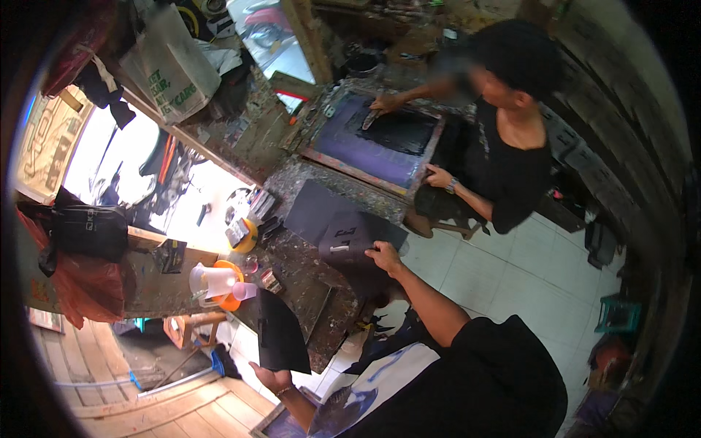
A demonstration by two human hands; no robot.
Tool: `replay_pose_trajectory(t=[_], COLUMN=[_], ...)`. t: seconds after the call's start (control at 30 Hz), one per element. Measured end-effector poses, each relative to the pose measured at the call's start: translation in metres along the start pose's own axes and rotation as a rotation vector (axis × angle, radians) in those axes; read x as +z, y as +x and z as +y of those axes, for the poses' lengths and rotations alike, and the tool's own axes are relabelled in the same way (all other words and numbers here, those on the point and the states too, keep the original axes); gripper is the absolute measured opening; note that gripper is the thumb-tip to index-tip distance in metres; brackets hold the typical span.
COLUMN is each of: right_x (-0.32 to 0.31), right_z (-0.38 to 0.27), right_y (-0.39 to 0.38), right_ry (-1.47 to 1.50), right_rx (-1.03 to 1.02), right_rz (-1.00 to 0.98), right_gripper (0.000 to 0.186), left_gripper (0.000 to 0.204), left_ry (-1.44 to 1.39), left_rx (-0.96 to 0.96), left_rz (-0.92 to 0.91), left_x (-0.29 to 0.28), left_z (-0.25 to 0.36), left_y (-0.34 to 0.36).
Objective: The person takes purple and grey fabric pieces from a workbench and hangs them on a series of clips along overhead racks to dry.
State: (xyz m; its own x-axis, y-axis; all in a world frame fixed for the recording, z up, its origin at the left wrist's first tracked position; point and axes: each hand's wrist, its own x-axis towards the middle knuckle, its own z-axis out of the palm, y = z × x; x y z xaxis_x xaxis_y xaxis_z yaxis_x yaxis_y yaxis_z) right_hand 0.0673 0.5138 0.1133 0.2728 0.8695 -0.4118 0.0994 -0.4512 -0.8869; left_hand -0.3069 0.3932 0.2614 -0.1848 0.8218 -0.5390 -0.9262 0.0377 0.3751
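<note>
Paint-spattered workbench [292,277]: your left hand [272,378] pinches black sheet [281,336] at 7 o'clock for carrying; right hand [383,255], flat & open, steadies printed sheet [350,237].

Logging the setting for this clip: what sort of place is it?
Likely a small screen-printing workshop: a co-worker pulls ink across a framed printing screen, the worktable is ink-spattered, and the left hand holds a dark sheet.

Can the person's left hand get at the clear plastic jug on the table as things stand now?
Probably not freely: the left hand already holds a black sheet, though the jug stands close with nothing between.
</note>
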Motion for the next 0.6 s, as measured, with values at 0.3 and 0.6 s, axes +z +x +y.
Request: replay_pose_trajectory(t=[0.3,0.6], right_x=[-0.071,-0.116], right_z=[0.052,0.153], right_y=[-0.181,-0.374], right_ry=[0.532,0.085], right_rx=[-0.106,0.158], right_rz=[0.316,0.881], right_gripper=[0.014,0.016], left_gripper=[0.059,0.067], left_ry=[0.265,0.759], left_rx=[-0.307,-0.324], left_rz=[-0.378,-0.487], left_x=[-0.003,-0.062], left_z=[0.013,-0.017], left_y=[-0.01,0.003])
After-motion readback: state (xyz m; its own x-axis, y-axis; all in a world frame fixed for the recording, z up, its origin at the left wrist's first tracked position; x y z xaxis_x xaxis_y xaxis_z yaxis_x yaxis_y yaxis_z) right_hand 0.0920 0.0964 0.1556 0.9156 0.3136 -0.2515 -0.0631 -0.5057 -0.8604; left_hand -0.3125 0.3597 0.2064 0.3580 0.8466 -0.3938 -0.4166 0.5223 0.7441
